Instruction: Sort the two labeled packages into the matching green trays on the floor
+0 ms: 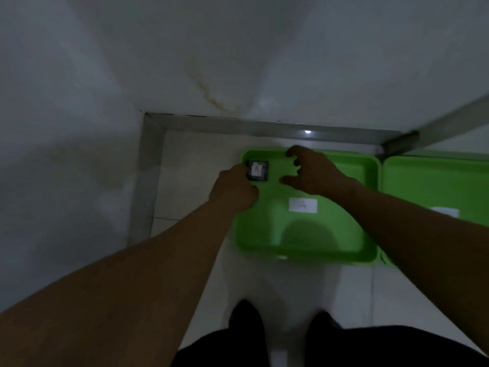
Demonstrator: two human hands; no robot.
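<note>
Looking straight down from the head camera, I see at six o'clock my dark trousers and two dark shoes on the pale tiled floor, everything dim and a little smeared. Both bare forearms run up from the bottom corners toward the centre. Just past the shoes, at about one o'clock from them, sits the left green tray, flat on the floor, with a white paper label marked A lying on its base near the middle. At three o'clock from it, just beside it with their rims almost touching, is the right green tray; it carries a white label too, partly behind my right forearm, and I cannot read its letter. My left hand is at the first tray's ten o'clock corner, fingers curled and closed on the near left edge of the small dark package, which shows a white square tag reading A. The package is over that far left corner of the A tray; I cannot tell whether it rests on the base or hangs just above. My right hand hovers at the package's three o'clock, close but apart from it, fingers spread and hooked, gripping nothing. Farther out, at twelve o'clock, a grey metal frame borders the floor, with a light surface stained by a brownish streak beyond it.
</note>
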